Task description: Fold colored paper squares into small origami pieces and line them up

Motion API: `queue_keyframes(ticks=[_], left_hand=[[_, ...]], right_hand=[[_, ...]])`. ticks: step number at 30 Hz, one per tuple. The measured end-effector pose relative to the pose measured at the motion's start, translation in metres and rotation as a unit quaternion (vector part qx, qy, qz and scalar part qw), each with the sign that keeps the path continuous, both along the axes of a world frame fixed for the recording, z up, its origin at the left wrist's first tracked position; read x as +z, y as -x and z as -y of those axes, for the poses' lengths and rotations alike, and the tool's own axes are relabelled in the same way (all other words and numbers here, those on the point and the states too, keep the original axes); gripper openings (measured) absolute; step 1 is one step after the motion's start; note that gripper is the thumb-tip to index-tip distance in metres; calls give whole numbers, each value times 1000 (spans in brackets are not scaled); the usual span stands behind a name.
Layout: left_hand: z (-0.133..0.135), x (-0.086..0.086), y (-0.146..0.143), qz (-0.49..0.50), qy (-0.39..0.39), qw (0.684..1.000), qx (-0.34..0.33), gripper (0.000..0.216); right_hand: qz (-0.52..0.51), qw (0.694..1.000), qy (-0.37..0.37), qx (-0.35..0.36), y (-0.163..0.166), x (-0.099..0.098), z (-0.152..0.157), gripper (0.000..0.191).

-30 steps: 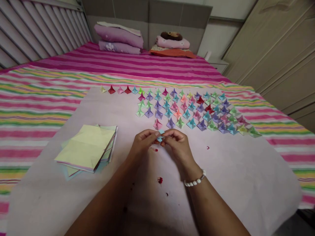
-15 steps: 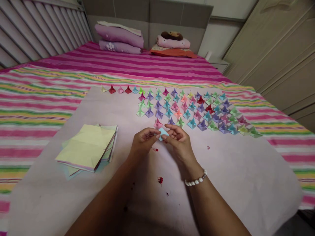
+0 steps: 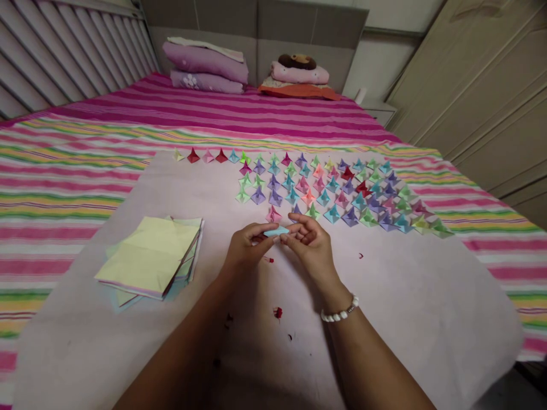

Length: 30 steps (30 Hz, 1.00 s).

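Note:
A small light-blue folded paper is pinched between the fingertips of both hands in the middle of the head view. My left hand grips its left end between thumb and fingers. On the other end, my right hand closes with thumb and fingertips; a white bead bracelet circles that wrist. Just beyond the fingers stands a pink folded paper piece, and a purple piece is partly hidden behind my right hand.
Rows of small coloured folded paper pieces cover the far part of the pale sheet. At left lies a stack of square paper, yellow on top. Red scraps are scattered nearby. Folded bedding sits by the headboard.
The light-blue paper has turned in my fingers and now shows as a flatter, wider shape. Both hands stay in nearly the same place.

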<state>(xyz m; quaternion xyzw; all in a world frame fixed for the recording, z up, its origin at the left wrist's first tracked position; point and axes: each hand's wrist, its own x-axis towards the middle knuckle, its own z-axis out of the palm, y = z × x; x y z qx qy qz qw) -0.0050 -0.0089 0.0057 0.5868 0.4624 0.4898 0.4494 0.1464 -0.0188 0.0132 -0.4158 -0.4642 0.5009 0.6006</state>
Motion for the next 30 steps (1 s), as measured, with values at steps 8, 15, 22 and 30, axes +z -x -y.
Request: queue_keyframes(ticks=[8,15,22,30], left_hand=[[-1,3,1,-38,-41,998,-7,16],[-2,-1,2,-20,-25,999,-6,16],[-4,-2,-2,1,-22,1000,18,12],[2,-3,-4,153,154,976,2,26]], right_hand=[[3,1000,-8,-16,3,-2,1,40],[12,1000,3,-17,3,-5,1,36],[127,990,-68,3,-1,-4,-1,14],[92,995,-46,16,0,-3,0,14]])
